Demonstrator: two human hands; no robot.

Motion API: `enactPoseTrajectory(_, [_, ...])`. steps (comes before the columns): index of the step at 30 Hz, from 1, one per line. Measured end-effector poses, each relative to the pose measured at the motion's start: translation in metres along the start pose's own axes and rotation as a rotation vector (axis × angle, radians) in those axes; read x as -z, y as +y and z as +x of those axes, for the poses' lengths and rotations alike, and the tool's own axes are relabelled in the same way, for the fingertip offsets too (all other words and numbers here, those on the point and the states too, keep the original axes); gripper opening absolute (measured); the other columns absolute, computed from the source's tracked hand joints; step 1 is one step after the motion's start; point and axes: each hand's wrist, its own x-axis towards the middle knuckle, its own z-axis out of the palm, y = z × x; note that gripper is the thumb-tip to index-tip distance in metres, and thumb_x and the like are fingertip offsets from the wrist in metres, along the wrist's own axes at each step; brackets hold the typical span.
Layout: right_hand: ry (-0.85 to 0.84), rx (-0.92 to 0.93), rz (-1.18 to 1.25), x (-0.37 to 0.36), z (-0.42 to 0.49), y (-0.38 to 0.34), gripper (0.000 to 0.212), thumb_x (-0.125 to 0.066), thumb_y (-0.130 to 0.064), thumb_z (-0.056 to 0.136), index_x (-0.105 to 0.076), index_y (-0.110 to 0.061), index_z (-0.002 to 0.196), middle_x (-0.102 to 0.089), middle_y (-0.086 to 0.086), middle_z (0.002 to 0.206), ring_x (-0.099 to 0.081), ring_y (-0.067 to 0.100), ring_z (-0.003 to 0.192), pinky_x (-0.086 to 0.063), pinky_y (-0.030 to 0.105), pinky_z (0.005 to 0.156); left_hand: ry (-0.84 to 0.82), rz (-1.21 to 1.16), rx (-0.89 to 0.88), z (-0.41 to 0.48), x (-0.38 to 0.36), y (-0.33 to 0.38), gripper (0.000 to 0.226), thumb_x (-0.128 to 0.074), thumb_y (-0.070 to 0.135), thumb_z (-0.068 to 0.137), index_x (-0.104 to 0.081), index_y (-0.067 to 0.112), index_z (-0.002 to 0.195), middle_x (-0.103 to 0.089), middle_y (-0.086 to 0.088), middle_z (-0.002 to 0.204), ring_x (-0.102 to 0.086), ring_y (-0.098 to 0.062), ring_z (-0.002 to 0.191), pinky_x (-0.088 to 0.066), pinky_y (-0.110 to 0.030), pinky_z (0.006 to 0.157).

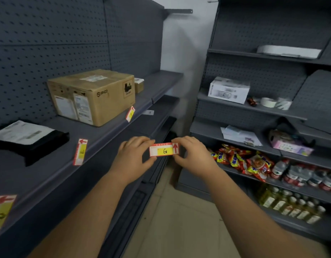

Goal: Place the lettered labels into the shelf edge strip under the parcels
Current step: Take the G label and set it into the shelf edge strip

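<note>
Spanning the gap between both hands, the G label (163, 149) lies level, its arrow end pinched in the grip of the right hand (190, 153) and its plain end in that of the left hand (132, 157). It hangs in the aisle off the shelf's front edge. The shelf edge strip (107, 134) runs to its left, nearer the left hand. The free slot, probably under the small box (139, 86), lies farther along.

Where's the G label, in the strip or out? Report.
Out: left hand and right hand pinch the G label by its ends, off the shelf edge strip.
</note>
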Motion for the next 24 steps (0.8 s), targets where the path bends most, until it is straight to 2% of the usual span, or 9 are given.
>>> enactPoseTrajectory(12, [0.003, 0.033, 0.071, 0.000, 0.126, 0.146, 0.042, -0.064, -0.031, 0.086, -0.054, -0.032, 0.127, -0.059, -0.014, 0.114, -0.050, 0.006, 0.106, -0.046, 0.033, 0.092, -0.007, 0.069, 0.020, 0.158, -0.093, -0.009, 0.052, -0.057, 0.048, 0.084, -0.046, 0.032, 0.132, -0.047, 0.013, 0.131, -0.036, -0.007, 0.125, -0.026, -0.037, 0.104])
enactPoseTrajectory(18, [0.003, 0.085, 0.114, 0.008, 0.197, 0.222, 0.042, -0.063, -0.031, 0.086, -0.055, -0.031, 0.127, -0.060, -0.013, 0.110, -0.052, 0.007, 0.105, -0.046, 0.030, 0.089, 0.042, 0.103, 0.037, 0.240, -0.134, -0.008, 0.050, -0.060, 0.045, 0.083, -0.050, 0.030, 0.130, -0.050, 0.011, 0.128, -0.039, -0.009, 0.121, -0.027, -0.033, 0.096])
enactPoseTrajectory(24, [-0.013, 0.094, 0.152, 0.004, 0.251, 0.283, 0.042, -0.063, -0.030, 0.086, -0.054, -0.033, 0.127, -0.060, -0.014, 0.111, -0.051, 0.006, 0.106, -0.045, 0.028, 0.088, 0.028, 0.107, 0.069, 0.302, -0.176, -0.014, 0.050, -0.061, 0.044, 0.084, -0.051, 0.028, 0.129, -0.051, 0.010, 0.128, -0.041, -0.010, 0.121, -0.029, -0.037, 0.099])
